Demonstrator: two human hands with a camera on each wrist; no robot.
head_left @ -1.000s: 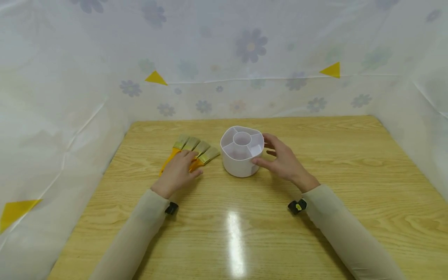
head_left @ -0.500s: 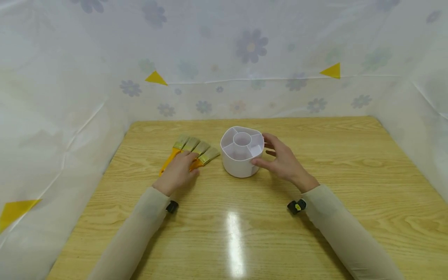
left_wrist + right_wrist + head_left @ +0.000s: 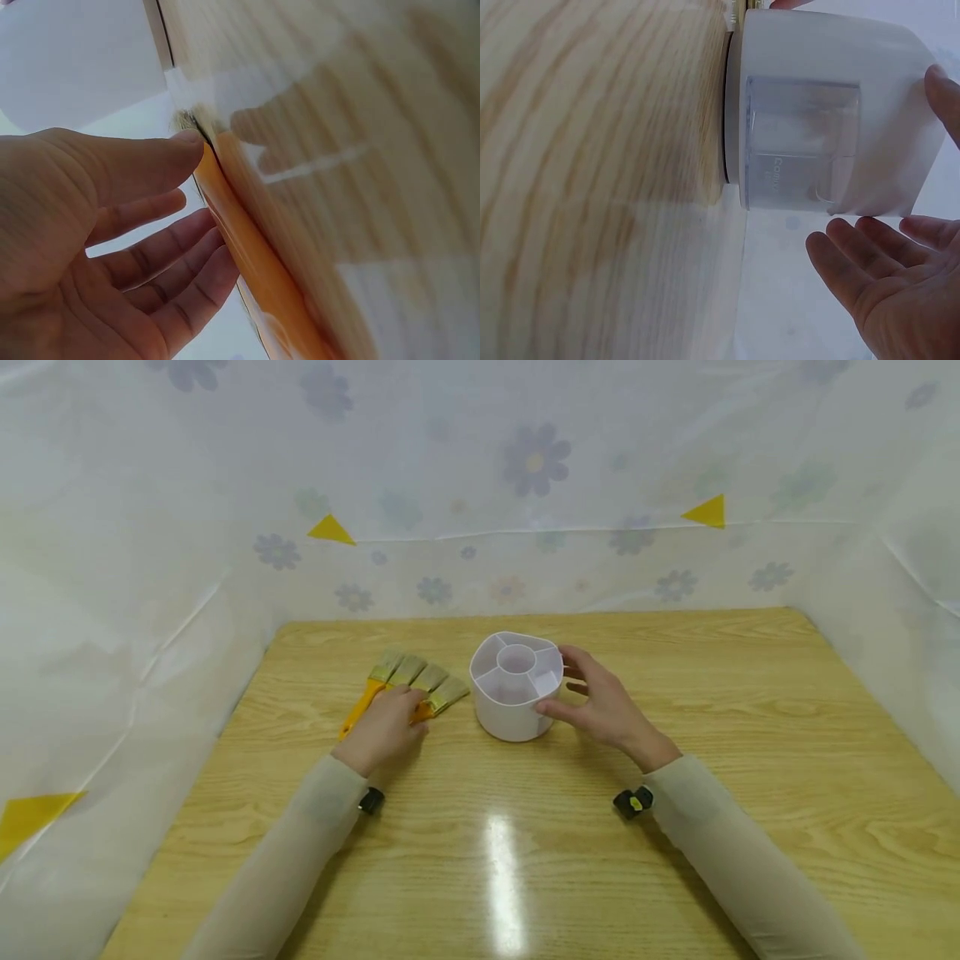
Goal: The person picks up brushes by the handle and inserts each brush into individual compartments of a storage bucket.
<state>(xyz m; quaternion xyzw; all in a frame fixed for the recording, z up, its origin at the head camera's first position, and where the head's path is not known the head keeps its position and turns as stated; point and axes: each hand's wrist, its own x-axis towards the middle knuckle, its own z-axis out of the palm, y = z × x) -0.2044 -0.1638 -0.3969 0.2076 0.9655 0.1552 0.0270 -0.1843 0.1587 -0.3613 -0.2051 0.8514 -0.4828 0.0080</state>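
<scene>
Several paintbrushes [image 3: 386, 670] with orange handles and pale bristles lie fanned out on the table, bristles away from me. My left hand [image 3: 381, 727] is over their handles, with thumb and fingers around the rightmost paintbrush [image 3: 449, 692]. In the left wrist view the thumb tip and fingertips meet its orange handle [image 3: 251, 262], low along the tabletop. To the right stands a white round organizer [image 3: 510, 720] with a central cup and divided compartments. My right hand [image 3: 609, 710] holds its right side, thumb at the near rim and fingers behind. The right wrist view shows a clear window [image 3: 802, 142] in its wall.
The wooden table [image 3: 450, 877] runs back to a white flowered sheet [image 3: 420, 460], with more sheeting at both sides. Yellow tape triangles [image 3: 332, 530] mark the sheet. A black wrist device [image 3: 632, 802] sits at each sleeve.
My left thumb, held out to the side before, has drawn in against the paintbrush. The right hand and the organizer keep their places.
</scene>
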